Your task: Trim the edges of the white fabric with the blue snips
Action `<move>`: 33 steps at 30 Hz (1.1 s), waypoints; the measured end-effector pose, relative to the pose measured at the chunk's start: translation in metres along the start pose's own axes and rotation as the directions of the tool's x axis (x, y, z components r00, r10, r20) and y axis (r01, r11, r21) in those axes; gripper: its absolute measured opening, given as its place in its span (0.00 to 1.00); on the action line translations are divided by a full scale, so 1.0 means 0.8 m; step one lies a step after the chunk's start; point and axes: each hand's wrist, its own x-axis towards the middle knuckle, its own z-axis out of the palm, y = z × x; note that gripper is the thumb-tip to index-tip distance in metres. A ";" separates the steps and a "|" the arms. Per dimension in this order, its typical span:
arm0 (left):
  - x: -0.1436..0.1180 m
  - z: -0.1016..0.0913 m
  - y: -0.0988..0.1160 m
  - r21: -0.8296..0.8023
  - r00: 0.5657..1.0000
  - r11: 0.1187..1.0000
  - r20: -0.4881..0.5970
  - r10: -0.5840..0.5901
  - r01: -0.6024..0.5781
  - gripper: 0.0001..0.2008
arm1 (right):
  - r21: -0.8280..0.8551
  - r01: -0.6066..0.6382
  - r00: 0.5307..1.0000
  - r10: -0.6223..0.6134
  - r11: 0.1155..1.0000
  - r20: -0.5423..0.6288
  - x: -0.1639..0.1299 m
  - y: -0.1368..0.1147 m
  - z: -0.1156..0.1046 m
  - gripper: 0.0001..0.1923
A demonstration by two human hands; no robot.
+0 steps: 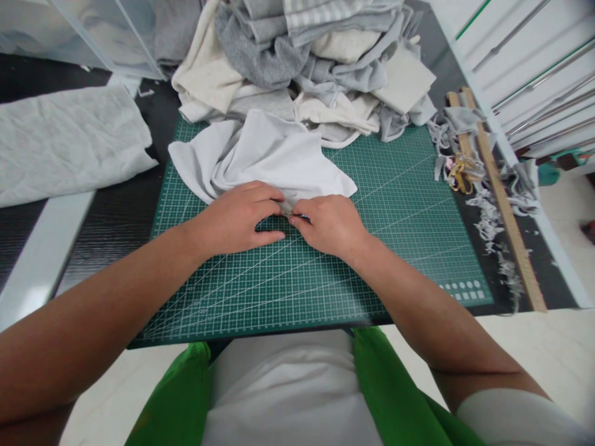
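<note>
A crumpled piece of white fabric [264,158] lies on the far half of a green cutting mat [395,210]. My left hand [235,217] rests on the near edge of the fabric and pinches it between thumb and fingers. My right hand [332,224] meets it from the right, fingers closed on the same fabric edge. A small dark tool shows between its fingertips; what it is I cannot tell. The two hands touch at the fingertips near the mat's middle.
A heap of grey and cream fabric pieces [316,62] fills the back of the mat. Folded pale cloth [65,139] lies at the left. A wooden ruler [499,192], scissors [460,173] and fabric scraps lie along the right edge of the dark table [116,210].
</note>
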 end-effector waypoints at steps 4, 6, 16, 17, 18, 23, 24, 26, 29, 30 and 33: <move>-0.001 0.000 0.000 0.006 1.000 1.000 -0.005 0.017 -0.017 0.15 | 0.001 -0.017 1.000 0.017 1.000 0.019 -0.001 0.001 0.000 0.17; -0.002 0.001 0.000 0.026 1.000 0.999 -0.010 0.020 -0.020 0.16 | 0.018 -0.030 0.999 0.030 0.999 0.016 -0.003 0.003 0.002 0.17; -0.006 0.000 0.001 0.136 0.999 0.989 0.012 0.052 -0.053 0.17 | 0.078 -0.078 0.997 0.079 0.994 -0.007 -0.009 0.017 0.004 0.14; -0.006 0.000 0.001 0.146 0.998 0.988 0.018 0.052 -0.054 0.17 | 0.078 -0.077 0.997 0.078 0.994 -0.005 -0.010 0.018 0.004 0.14; -0.006 0.000 0.001 0.152 0.998 0.987 0.023 0.054 -0.056 0.17 | 0.075 -0.078 0.997 0.079 0.994 -0.006 -0.010 0.019 0.003 0.14; -0.006 -0.002 0.001 0.162 0.998 0.985 0.028 0.051 -0.055 0.19 | 0.064 -0.122 0.992 0.123 0.990 -0.009 -0.014 0.027 0.001 0.14; -0.006 -0.002 0.000 0.165 0.998 0.985 0.027 0.050 -0.054 0.19 | 0.070 -0.124 0.992 0.125 0.990 -0.010 -0.014 0.029 0.001 0.13; -0.007 -0.002 0.000 0.169 0.998 0.984 0.028 0.052 -0.056 0.19 | 0.092 -0.116 0.993 0.118 0.989 -0.020 -0.015 0.030 0.002 0.13; -0.007 -0.001 -0.001 0.164 0.998 0.984 0.021 0.061 -0.063 0.20 | 0.149 -0.092 0.994 0.099 0.985 -0.039 -0.016 0.031 0.004 0.13; -0.007 0.000 -0.001 0.161 0.998 0.985 0.016 0.062 -0.064 0.20 | 0.166 -0.086 0.995 0.094 0.982 -0.044 -0.017 0.030 0.004 0.13; -0.005 0.000 0.000 0.137 0.998 0.989 0.011 0.055 -0.056 0.18 | 0.180 -0.074 0.995 0.085 0.981 -0.053 -0.017 0.028 0.005 0.13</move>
